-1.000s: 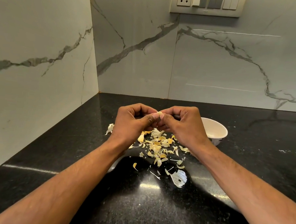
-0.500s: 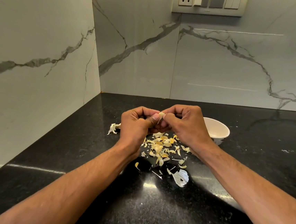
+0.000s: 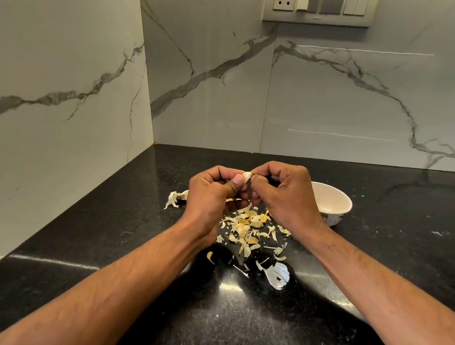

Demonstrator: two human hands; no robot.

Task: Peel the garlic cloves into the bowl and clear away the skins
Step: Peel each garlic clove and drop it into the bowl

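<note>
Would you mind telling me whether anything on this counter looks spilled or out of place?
Only the garlic skins: they lie strewn loose over the black counter below both hands, left of the white bowl. Nothing looks broken or tipped.

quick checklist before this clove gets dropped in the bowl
1. Small pale garlic clove pinched by left hand and right hand: ok.
2. Clove fully peeled: cannot tell.
3. White round bowl upright beside the right hand: ok.
4. Bowl's opening unobstructed: ok.
5. Loose yellowish garlic skins cleared off the black speckled stone counter: not ok.
</note>
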